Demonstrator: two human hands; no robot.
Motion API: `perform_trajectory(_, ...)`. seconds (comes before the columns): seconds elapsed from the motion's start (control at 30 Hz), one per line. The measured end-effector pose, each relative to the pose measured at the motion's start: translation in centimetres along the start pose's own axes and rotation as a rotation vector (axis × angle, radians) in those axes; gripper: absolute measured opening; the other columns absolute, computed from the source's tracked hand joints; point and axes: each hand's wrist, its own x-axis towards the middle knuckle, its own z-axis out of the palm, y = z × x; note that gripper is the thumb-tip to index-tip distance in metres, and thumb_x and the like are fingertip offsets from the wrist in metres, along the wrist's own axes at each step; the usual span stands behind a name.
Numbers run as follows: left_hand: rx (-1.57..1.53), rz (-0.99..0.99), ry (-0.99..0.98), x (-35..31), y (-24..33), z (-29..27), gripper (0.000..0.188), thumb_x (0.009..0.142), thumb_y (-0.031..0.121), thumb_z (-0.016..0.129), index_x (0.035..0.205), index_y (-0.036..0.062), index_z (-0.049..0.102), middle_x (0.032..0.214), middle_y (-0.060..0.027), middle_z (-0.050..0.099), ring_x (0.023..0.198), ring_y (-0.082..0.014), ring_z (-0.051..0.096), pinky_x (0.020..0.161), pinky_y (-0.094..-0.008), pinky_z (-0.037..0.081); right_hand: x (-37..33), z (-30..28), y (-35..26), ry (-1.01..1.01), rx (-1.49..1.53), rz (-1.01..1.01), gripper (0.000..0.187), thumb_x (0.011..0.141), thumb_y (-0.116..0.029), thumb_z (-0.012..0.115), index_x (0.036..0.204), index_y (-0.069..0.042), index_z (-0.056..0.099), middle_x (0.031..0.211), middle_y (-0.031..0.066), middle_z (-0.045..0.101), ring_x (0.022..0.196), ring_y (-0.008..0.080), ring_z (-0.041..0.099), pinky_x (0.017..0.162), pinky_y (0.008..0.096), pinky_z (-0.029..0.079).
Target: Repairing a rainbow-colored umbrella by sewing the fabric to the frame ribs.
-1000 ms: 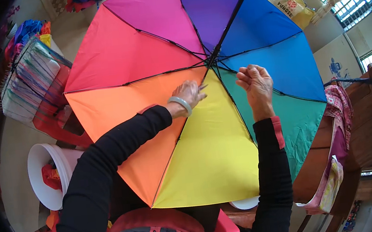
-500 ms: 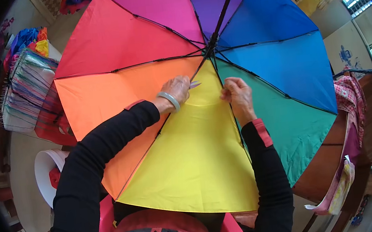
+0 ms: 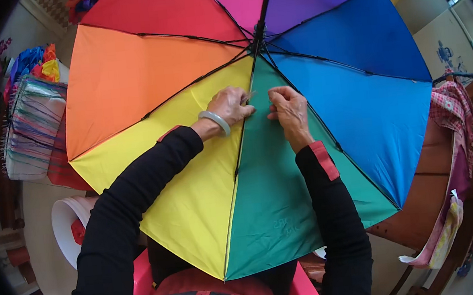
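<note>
A large open rainbow umbrella (image 3: 172, 79) fills the view, seen from its inside, with black ribs meeting at a hub (image 3: 258, 37) near the top. My left hand (image 3: 231, 105), with a pale bangle on the wrist, pinches the rib (image 3: 243, 141) that runs along the seam between the yellow and green panels. My right hand (image 3: 287, 107) is closed on the green panel's edge just to the right of that rib. Both forearms are in black sleeves. What sits between the fingertips is too small to tell.
A stack of folded multicoloured umbrellas (image 3: 30, 129) lies at the left. A white bucket (image 3: 66, 223) stands at the lower left beside a pink chair (image 3: 298, 293). A wooden table (image 3: 436, 184) with checked cloth (image 3: 455, 113) is at the right.
The umbrella has turned clockwise, so the yellow-green seam now lies under my hands. Both hands have come closer together on the rib.
</note>
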Motion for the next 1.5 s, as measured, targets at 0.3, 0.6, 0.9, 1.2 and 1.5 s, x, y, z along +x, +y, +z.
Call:
perform_trajectory(0.3, -0.476, -0.069, -0.076, 0.4, -2.8, -1.2, 0.020, 0.076, 0.017, 0.061, 0.081, -0.0021, 0.060, 0.069, -0.0044, 0.059, 0.065, -0.0098, 0.052, 0.061, -0.0250, 0.043, 2.9, 0.9, 0.9, 0.102, -0.198, -0.116, 0.011, 0.076, -0.010, 0.057, 0.074, -0.002, 0.063, 0.068, 0.0108, 0.062, 0.058, 0.0215, 0.060, 0.051, 0.0327, 0.049)
perform_trajectory(0.6, -0.297, -0.056, -0.030, 0.7, -3.4, -1.7, 0.018, 0.077, 0.014, 0.057, 0.086, -0.0001, 0.064, 0.072, -0.0090, 0.064, 0.066, -0.0121, 0.057, 0.063, -0.0265, 0.046, 2.3, 4.8, 2.3, 0.161, -0.876, -0.345, 0.010, 0.072, -0.011, 0.057, 0.078, -0.005, 0.061, 0.080, 0.0172, 0.061, 0.072, 0.0349, 0.059, 0.065, 0.0434, 0.048)
perform_trajectory(0.9, -0.263, -0.002, -0.093, 1.5, -3.0, -2.0, 0.018, 0.078, 0.005, 0.056, 0.094, 0.0002, 0.062, 0.080, -0.0064, 0.063, 0.072, -0.0110, 0.057, 0.068, -0.0245, 0.046, 2.2, 5.2, 1.6, 0.015, -0.890, -0.342, 0.008, 0.072, -0.011, 0.055, 0.076, -0.006, 0.059, 0.080, 0.0157, 0.060, 0.078, 0.0358, 0.058, 0.066, 0.0458, 0.046)
perform_trajectory(1.2, -0.083, 0.217, -0.104, 3.1, -3.4, -2.2, 0.012, 0.075, 0.010, 0.058, 0.085, 0.0031, 0.060, 0.082, -0.0146, 0.057, 0.078, -0.0291, 0.057, 0.071, -0.0355, 0.046, 4.1, 5.4, 2.5, -0.024, -0.838, -0.501, 0.005, 0.074, -0.007, 0.052, 0.075, -0.003, 0.054, 0.080, 0.0176, 0.058, 0.077, 0.0372, 0.058, 0.065, 0.0464, 0.046)
perform_trajectory(1.5, 0.151, 0.287, 0.032, 3.2, -5.7, -2.6, 0.006, 0.075, 0.004, 0.057, 0.077, 0.0007, 0.052, 0.076, -0.0147, 0.054, 0.072, -0.0300, 0.055, 0.064, -0.0363, 0.044, 4.8, 4.5, 4.3, 0.032, -0.603, -0.535, 0.007, 0.074, -0.007, 0.053, 0.077, -0.004, 0.058, 0.077, 0.0166, 0.056, 0.074, 0.0348, 0.056, 0.067, 0.0431, 0.045)
